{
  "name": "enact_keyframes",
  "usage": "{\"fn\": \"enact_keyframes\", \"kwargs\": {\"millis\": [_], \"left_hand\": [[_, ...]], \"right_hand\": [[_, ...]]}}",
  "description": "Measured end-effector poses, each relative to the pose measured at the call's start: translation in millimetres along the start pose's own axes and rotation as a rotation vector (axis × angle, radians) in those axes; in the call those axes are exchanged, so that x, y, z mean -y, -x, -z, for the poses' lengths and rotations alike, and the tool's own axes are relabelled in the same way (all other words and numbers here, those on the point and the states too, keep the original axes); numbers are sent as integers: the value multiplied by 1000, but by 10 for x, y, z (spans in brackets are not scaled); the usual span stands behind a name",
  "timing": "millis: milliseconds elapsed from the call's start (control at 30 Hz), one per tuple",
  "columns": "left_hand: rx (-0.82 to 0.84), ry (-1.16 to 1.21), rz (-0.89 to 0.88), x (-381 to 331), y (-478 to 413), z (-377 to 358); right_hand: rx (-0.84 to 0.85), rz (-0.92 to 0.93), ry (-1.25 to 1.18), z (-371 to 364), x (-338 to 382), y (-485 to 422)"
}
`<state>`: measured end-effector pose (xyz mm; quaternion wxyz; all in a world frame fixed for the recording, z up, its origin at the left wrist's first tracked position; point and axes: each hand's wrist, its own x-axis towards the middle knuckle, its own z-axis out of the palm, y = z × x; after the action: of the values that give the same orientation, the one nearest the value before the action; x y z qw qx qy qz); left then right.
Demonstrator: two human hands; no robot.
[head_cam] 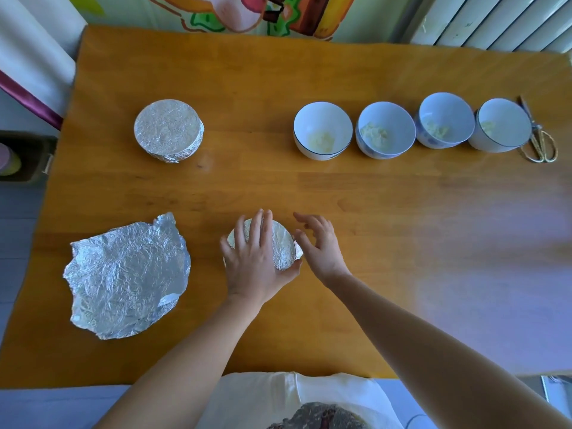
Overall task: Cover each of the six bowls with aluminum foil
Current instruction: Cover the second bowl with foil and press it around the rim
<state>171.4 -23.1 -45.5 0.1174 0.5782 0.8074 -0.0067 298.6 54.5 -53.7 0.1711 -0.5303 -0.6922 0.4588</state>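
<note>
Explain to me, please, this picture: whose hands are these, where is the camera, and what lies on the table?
There is no machine: a person works with bare hands, and one camera on the person's head looks down at the table. The left hand presses flat on a near bowl already wrapped in foil; the right hand is open beside it, holding nothing. A far bowl is also covered. Four open bowls with a little pale food stand in a row, scissors at their right end. A loose foil sheet lies at the left.
</note>
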Motion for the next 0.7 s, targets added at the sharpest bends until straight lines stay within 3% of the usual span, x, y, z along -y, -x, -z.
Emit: {"fn": "enact_keyframes", "kwargs": {"millis": [67, 400, 700], "left_hand": [[-9, 16, 23, -24, -12, 6], [36, 86, 92, -7, 43, 7], [-20, -35, -112, 21, 75, -39]], "right_hand": [[-62, 5, -17, 20, -49, 44], [173, -116, -56, 60, 85, -104], [280, -158, -113, 103, 132, -215]]}}
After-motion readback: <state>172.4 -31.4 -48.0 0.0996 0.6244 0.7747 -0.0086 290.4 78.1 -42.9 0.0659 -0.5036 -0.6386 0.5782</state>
